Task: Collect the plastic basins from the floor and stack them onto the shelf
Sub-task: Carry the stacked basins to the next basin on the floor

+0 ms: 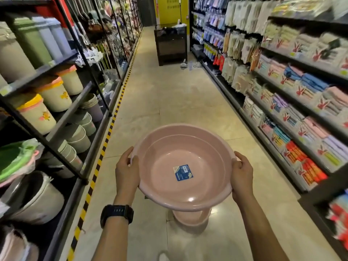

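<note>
I hold a round pink plastic basin (183, 147) level in front of me, a blue label stuck on its inner bottom. My left hand (127, 171) grips its left rim and my right hand (242, 175) grips its right rim. Directly below it, another pink basin (191, 219) stands on the tiled floor, mostly hidden by the held one. On my left runs the black metal shelf (62, 119), with green and pink basins (13, 161) in plastic wrap on a lower level.
Bins and buckets (54, 95) fill the left shelf, with yellow-black tape (105, 146) along its base. Packaged towels (293, 117) line the right shelf. A dark cart (170, 45) stands far down the aisle, small items on the floor beside it.
</note>
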`<state>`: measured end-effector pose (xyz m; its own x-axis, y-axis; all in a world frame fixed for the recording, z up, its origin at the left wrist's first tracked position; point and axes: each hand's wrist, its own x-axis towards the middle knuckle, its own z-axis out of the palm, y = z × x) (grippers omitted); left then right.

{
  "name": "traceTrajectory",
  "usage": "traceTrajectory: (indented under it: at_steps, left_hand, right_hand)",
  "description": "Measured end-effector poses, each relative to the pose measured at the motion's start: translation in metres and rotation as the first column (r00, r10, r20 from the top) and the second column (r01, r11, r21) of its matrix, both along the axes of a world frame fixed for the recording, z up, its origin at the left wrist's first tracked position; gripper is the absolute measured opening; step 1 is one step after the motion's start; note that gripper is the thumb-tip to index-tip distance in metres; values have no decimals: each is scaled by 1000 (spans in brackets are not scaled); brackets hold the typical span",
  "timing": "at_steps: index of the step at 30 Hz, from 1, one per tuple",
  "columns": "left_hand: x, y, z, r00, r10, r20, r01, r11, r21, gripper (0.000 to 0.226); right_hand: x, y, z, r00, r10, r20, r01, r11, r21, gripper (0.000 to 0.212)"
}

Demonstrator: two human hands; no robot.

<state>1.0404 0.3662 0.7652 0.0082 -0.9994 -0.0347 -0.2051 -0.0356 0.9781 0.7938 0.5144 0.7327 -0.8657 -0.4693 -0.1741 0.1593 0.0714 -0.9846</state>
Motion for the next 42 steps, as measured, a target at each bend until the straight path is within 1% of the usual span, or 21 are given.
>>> traceTrajectory:
  at_steps: [3, 6, 8, 10, 14, 16, 18, 21, 23, 25, 27, 30, 34, 37, 40, 42]
  left_hand:
    - [-31, -25, -22, 996, -77, 51, 77, 997, -1, 41]
    - [-63, -55, -47, 986, -146, 75, 145, 989, 12, 40]
    - [-84, -82, -63, 982, -178, 67, 176, 984, 37, 38]
    - [-101, -107, -78, 973, -211, 94, 204, 976, 74, 37]
    - [-119, -145, -118, 940, -277, 198, 249, 956, 156, 48]
    - [-124, -164, -144, 919, -309, 246, 265, 944, 198, 48]
    - [-130, -183, -176, 881, -351, 316, 305, 934, 186, 44]
    - [-139, -206, -239, 832, -409, 375, 361, 912, 195, 41]
    - [-144, -218, -293, 801, -430, 416, 380, 903, 201, 42]
    - [-150, -225, -352, 767, -452, 455, 400, 892, 211, 44]
    - [-152, -226, -411, 754, -454, 475, 392, 891, 228, 46]
    - [-151, -218, -496, 745, -458, 485, 386, 889, 246, 48]
    - [-147, -202, -594, 692, -482, 538, 387, 876, 288, 45]
    - [-139, -193, -646, 623, -526, 579, 431, 849, 306, 46]
    - [-130, -186, -685, 620, -541, 568, 448, 839, 310, 39]
    - [-126, -187, -706, 612, -542, 576, 435, 839, 328, 40]
  right_hand:
    - [-19, -5, -14, 998, -69, -5, 70, 996, 58, 36]
    - [-43, -22, -24, 991, -122, -55, 128, 981, 145, 40]
    - [-56, -40, -30, 985, -148, -83, 162, 965, 205, 40]
    - [-69, -63, -39, 979, -171, -106, 193, 949, 248, 37]
    - [-82, -109, -82, 973, -159, -169, 209, 917, 340, 37]
    - [-80, -127, -118, 975, -155, -161, 207, 899, 385, 39]
    - [-83, -141, -158, 976, -153, -157, 207, 881, 425, 37]
    - [-91, -158, -228, 980, -131, -151, 190, 851, 491, 34]
    - [-95, -165, -279, 983, -123, -134, 176, 823, 540, 33]
    - [-101, -168, -333, 986, -124, -112, 167, 784, 598, 36]
    - [-104, -169, -390, 988, -120, -95, 153, 754, 638, 40]
    - [-107, -164, -471, 992, -80, -92, 122, 701, 702, 40]
    - [-109, -153, -564, 997, -14, -70, 64, 620, 782, 39]
    - [-109, -144, -622, 999, 29, -41, 17, 566, 824, 42]
    - [-108, -139, -660, 996, 87, -25, -25, 522, 852, 45]
    - [-107, -139, -678, 992, 128, -23, -46, 513, 857, 44]
